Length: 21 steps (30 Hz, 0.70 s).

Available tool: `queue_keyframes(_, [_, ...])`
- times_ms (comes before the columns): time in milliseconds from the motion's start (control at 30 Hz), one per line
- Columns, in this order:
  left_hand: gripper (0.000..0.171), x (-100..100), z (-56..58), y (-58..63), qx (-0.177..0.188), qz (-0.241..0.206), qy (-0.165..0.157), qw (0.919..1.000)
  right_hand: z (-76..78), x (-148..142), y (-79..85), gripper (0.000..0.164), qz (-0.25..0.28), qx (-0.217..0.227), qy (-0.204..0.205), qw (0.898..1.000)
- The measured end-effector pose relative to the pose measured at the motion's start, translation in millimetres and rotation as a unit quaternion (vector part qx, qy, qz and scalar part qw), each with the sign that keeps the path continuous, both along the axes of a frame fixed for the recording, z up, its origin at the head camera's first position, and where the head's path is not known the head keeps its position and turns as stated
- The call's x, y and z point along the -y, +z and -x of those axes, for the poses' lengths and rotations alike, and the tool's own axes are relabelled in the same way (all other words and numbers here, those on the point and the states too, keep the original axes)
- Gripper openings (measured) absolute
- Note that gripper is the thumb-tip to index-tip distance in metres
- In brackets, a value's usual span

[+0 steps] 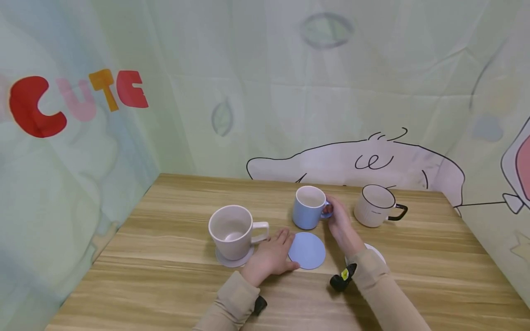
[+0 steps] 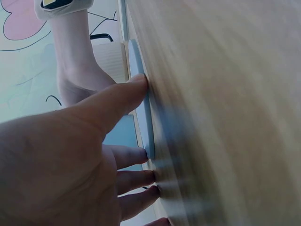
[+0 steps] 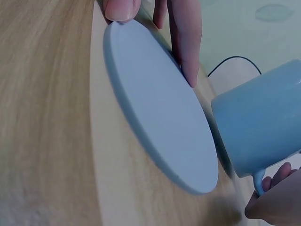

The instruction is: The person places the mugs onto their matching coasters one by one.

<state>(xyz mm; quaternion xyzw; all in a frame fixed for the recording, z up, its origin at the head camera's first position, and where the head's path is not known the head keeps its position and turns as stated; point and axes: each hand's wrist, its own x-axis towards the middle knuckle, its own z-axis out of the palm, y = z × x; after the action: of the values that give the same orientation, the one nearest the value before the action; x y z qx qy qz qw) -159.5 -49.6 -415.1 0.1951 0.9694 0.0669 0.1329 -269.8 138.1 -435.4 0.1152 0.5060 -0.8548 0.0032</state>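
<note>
In the head view a blue mug (image 1: 306,214) stands just behind a round blue coaster (image 1: 307,250). My right hand (image 1: 340,225) grips the mug's handle (image 3: 258,181) from the right side. Whether the mug's base touches the table, I cannot tell. The coaster lies flat on the wood. My left hand (image 1: 273,255) holds the coaster at its left edge, thumb at the near side and index finger at the far side, as the left wrist view shows. Its other fingers rest on the table beside it.
A large pale mug (image 1: 232,230) sits on a light coaster (image 1: 225,262) left of my left hand. At the right back stands a white mug (image 1: 372,209) with a black handle. A white coaster (image 1: 374,252) is partly hidden under my right forearm. Printed cloth walls (image 1: 198,128) border the table.
</note>
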Motion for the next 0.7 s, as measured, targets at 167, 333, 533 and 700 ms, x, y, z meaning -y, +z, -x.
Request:
queue_keyframes(167, [0.080,0,0.6,-1.5,-0.002,-0.001,0.000,1.0000,-2.8,-1,2.8,0.047,0.007,0.002,0.001,1.000])
queue_keyframes(333, [0.080,0,1.2,-2.9,-0.006,0.003,-0.003,1.0000,-5.9,-1,3.9,0.047,0.009,0.000,0.005,1.000])
queue_keyframes(533, [0.080,1,2.3,-5.2,-0.006,0.004,-0.005,1.0000,-9.6,-3,5.0,0.047,0.015,-0.002,0.014,1.000])
queue_keyframes(700, [0.080,0,2.3,-5.8,-0.004,0.002,-0.003,1.0000,-10.8,-4,7.2,0.047,0.021,0.004,0.017,1.000])
